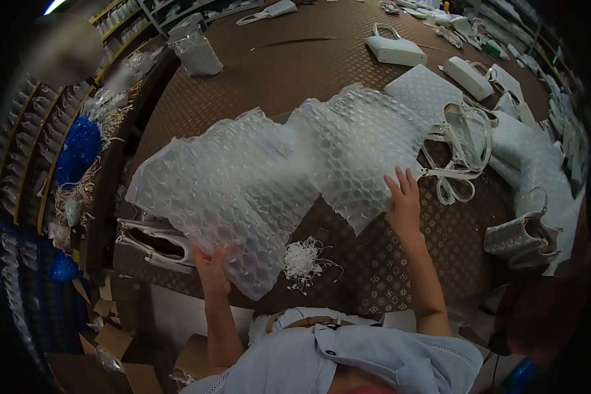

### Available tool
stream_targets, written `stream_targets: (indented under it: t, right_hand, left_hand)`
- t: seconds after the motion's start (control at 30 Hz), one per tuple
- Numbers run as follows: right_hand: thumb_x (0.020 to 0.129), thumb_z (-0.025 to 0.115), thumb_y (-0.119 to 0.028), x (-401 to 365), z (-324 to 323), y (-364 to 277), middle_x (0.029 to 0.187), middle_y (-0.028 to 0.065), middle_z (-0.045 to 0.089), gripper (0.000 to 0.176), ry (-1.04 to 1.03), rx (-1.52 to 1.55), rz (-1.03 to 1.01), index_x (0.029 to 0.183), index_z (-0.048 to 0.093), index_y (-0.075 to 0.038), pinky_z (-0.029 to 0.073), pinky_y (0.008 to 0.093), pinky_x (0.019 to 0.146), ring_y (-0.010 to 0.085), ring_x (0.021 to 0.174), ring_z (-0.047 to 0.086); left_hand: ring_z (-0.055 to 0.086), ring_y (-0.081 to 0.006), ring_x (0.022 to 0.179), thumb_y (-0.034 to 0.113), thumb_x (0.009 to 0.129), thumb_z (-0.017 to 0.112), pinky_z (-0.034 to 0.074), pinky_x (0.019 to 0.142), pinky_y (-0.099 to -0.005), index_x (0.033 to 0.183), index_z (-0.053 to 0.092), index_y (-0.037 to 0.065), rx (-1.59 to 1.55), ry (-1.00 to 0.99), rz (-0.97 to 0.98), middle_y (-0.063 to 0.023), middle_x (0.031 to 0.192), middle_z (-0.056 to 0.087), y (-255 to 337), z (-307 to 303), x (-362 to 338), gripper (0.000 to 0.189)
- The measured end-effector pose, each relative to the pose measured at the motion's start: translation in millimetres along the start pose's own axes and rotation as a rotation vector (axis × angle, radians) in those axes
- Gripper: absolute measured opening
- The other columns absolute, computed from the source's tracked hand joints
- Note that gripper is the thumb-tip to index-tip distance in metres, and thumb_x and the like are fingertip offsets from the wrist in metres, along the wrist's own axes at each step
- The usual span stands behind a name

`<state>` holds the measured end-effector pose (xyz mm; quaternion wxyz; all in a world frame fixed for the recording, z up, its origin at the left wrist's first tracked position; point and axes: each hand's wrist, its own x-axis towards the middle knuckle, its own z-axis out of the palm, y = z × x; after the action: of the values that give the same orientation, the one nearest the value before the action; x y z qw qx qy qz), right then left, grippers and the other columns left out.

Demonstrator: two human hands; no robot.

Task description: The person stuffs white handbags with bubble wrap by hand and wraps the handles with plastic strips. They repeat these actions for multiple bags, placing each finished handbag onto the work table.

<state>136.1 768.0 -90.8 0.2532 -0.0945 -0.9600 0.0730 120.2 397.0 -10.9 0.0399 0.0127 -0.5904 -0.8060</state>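
Note:
A large sheet of clear bubble wrap (243, 174) spreads across the brown patterned table. My left hand (211, 261) pinches its near left edge, with some fingers seen blurred through the plastic. My right hand (404, 197) is open, fingers stretched out, at the sheet's right edge. Beside my left hand a white handbag (154, 244) lies partly under the wrap. A tangle of white strings (305, 261) rests near the table's front edge. White bag handles (456, 154) are bundled just beyond my right hand.
A small handbag (524, 238) stands at the right, by a large white sheet (528, 161). More white bags (395, 50) sit farther back. A plastic-wrapped package (196, 47) stands at the far left. Shelves (29, 144) line the left side; cardboard boxes (118, 341) lie below.

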Motion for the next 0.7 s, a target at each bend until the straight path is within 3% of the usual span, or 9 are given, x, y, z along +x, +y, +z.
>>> stream_targets:
  t: [0.1,0.17,0.23,0.3,0.4,0.47,0.53,0.63,0.7]
  right_hand:
    - [0.082,0.054,0.001,-14.7,-6.7,-64.7,0.125,0.0149,0.05,0.038,0.056,0.612,0.016,0.119,0.055,-0.009,0.032,0.0429,0.101,0.0358,0.126,0.036]
    - [0.089,0.056,-0.018,-37.2,21.0,-109.8,0.128,0.0149,0.047,0.041,-0.387,1.355,0.502,0.127,0.046,-0.004,0.036,0.0381,0.098,0.0309,0.125,0.038]
    - [0.09,0.056,-0.02,-65.6,44.3,-160.7,0.127,0.0155,0.047,0.046,-0.328,1.375,0.696,0.129,0.042,-0.003,0.04,0.0364,0.094,0.0279,0.121,0.043]
    - [0.09,0.055,-0.024,-63.8,48.3,-202.1,0.123,0.015,0.051,0.055,-0.287,1.623,1.142,0.135,0.032,-0.001,0.044,0.0357,0.09,0.0253,0.116,0.048]
    - [0.089,0.057,-0.022,-70.3,85.8,-234.5,0.12,0.0131,0.053,0.066,-0.347,2.627,1.195,0.14,0.019,-0.004,0.047,0.0375,0.086,0.0235,0.111,0.051]
    - [0.088,0.058,-0.021,-55.2,95.8,-250.7,0.115,0.0114,0.055,0.066,-0.041,2.456,1.047,0.14,0.02,-0.006,0.047,0.0362,0.084,0.0211,0.104,0.054]
    - [0.087,0.059,-0.02,-44.9,72.0,-251.2,0.11,0.0097,0.056,0.065,0.172,2.248,0.931,0.139,0.022,-0.009,0.047,0.035,0.083,0.0187,0.097,0.057]
    - [0.086,0.059,-0.011,-21.6,-18.3,-264.6,0.107,0.0084,0.056,0.052,0.751,1.611,0.91,0.132,0.035,-0.008,0.047,0.0304,0.079,0.0139,0.088,0.057]
    - [0.086,0.058,-0.01,-29.3,-62.9,-272.9,0.112,0.0096,0.058,0.065,0.963,1.149,0.438,0.139,0.019,-0.006,0.047,0.032,0.082,0.0213,0.098,0.057]
  left_hand:
    - [0.059,-0.0252,0.092,-0.002,0.079,0.049,0.051,0.079,-0.0379,0.134,0.031,0.004,-0.18,-0.12,-0.056,-0.0121,0.115,0.052,31.3,-11.0,-7.3,0.058]
    - [0.059,-0.0256,0.093,0.001,0.079,0.05,0.052,0.078,-0.0382,0.132,0.034,0.003,-0.281,-0.191,-0.08,-0.0133,0.116,0.052,39.7,-42.9,-3.9,0.056]
    - [0.058,-0.0259,0.094,0.004,0.079,0.051,0.052,0.076,-0.0386,0.13,0.037,0.002,-0.385,-0.274,-0.104,-0.0144,0.117,0.052,12.3,-119.4,16.8,0.053]
    - [0.059,-0.0269,0.095,0.008,0.079,0.051,0.053,0.073,-0.0393,0.127,0.041,0.001,0.197,0.134,-0.306,-0.0157,0.117,0.053,-67.5,-253.3,38.4,0.05]
    - [0.058,-0.026,0.096,0.008,0.078,0.055,0.052,0.075,-0.0387,0.127,0.041,0.0,-0.34,-0.34,-0.29,-0.016,0.116,0.053,-21.8,-244.9,54.1,0.051]
    - [0.057,-0.0255,0.096,0.008,0.078,0.057,0.052,0.076,-0.0384,0.126,0.041,0.0,-0.646,-0.6,-0.353,-0.0161,0.115,0.054,27.1,-208.9,49.0,0.052]
    - [0.054,-0.0252,0.103,0.003,0.077,0.059,0.048,0.084,-0.0389,0.127,0.039,-0.001,-0.095,-0.332,-0.252,-0.0158,0.119,0.052,70.9,-159.2,25.6,0.054]
    - [0.053,-0.025,0.104,0.006,0.077,0.059,0.047,0.085,-0.0371,0.131,0.035,0.0,-0.029,-0.506,-0.068,-0.0142,0.125,0.048,48.6,-164.4,36.0,0.059]
    - [0.051,-0.0262,0.106,0.006,0.077,0.058,0.045,0.088,-0.0378,0.132,0.033,0.001,0.051,-0.584,-0.089,-0.0149,0.127,0.046,44.4,-166.4,42.3,0.061]
